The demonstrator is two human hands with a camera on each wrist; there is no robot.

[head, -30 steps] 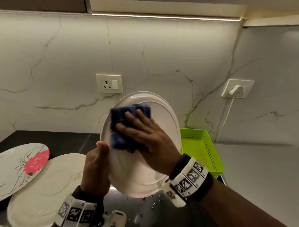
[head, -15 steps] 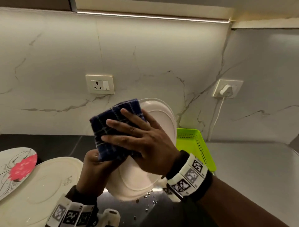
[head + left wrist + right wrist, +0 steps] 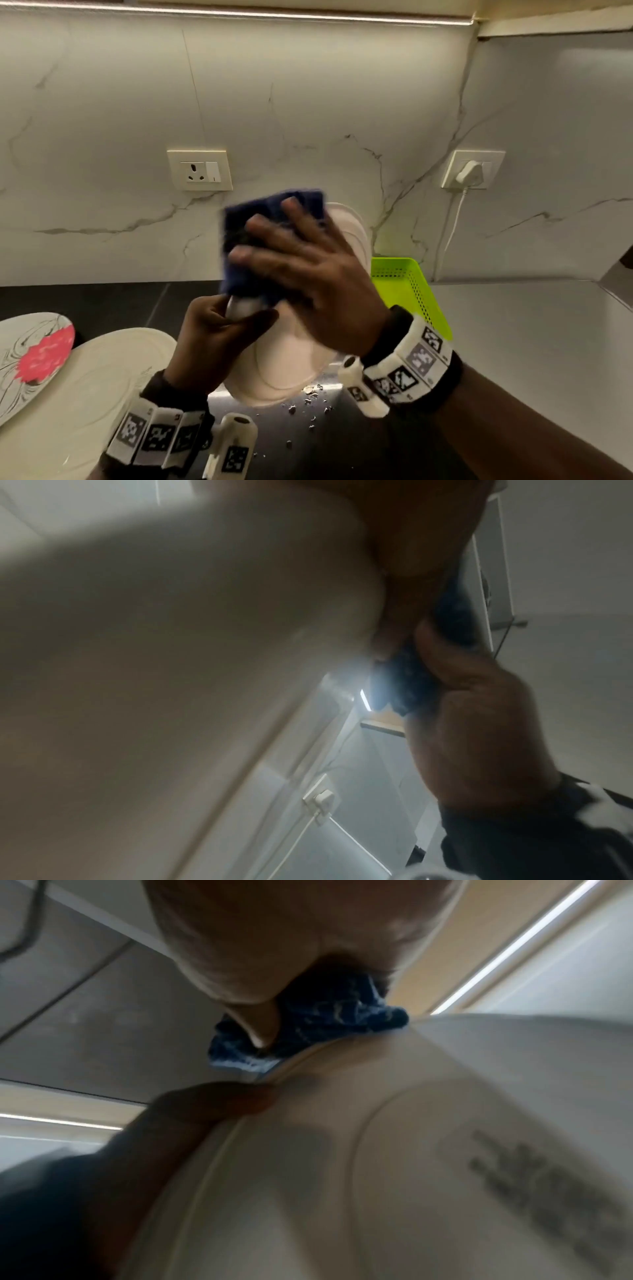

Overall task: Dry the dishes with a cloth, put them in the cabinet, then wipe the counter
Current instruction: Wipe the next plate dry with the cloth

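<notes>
My left hand [image 3: 219, 335] grips a white plate [image 3: 284, 363] by its left rim and holds it upright over the sink, turned nearly edge-on. My right hand [image 3: 308, 267] holds a dark blue cloth [image 3: 253, 236] at the plate's upper left rim. Its fingers are spread over the cloth. In the right wrist view the thumb [image 3: 255, 1023] sits on the cloth [image 3: 329, 1015] beside the plate's stamped underside [image 3: 377, 1150]. The left wrist view shows the plate [image 3: 171, 669] and cloth [image 3: 411, 685], both blurred.
A floral plate [image 3: 37, 353] and a plain white plate [image 3: 85, 394] lie on the dark counter at the left. A lime-green basket [image 3: 407, 294] stands behind the right wrist. Water drops dot the steel surface [image 3: 308, 407]. A plugged-in charger [image 3: 469, 171] hangs on the wall.
The plate has turned from face-on to nearly edge-on. The cloth slid from the plate's centre to its upper left rim, with the right hand following.
</notes>
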